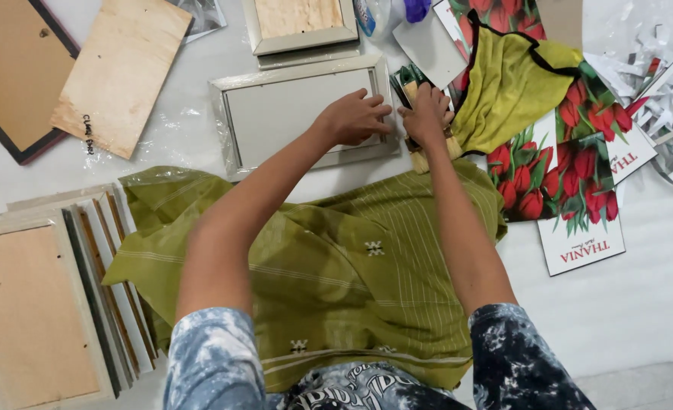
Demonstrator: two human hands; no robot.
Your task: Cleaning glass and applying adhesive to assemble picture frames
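Two hands meet at the right edge of a pale frame (306, 114) lying flat on the white floor (640, 304): the left hand (355, 118) presses flat and open on it, the right hand (426, 114) has its grip closed on a brush (412, 83). Stacked frames (48, 304) lie lower left, plywood boards (120, 72) upper left. Tulip prints (572, 175) and a yellow cloth (507, 87) lie right; a green cloth (336, 273) covers the lap.

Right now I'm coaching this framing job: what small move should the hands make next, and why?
Probably press the brush along the frame's right edge. The right hand already has its grip on the brush at that edge, and the left hand lies flat on the frame's backing, steadying it.
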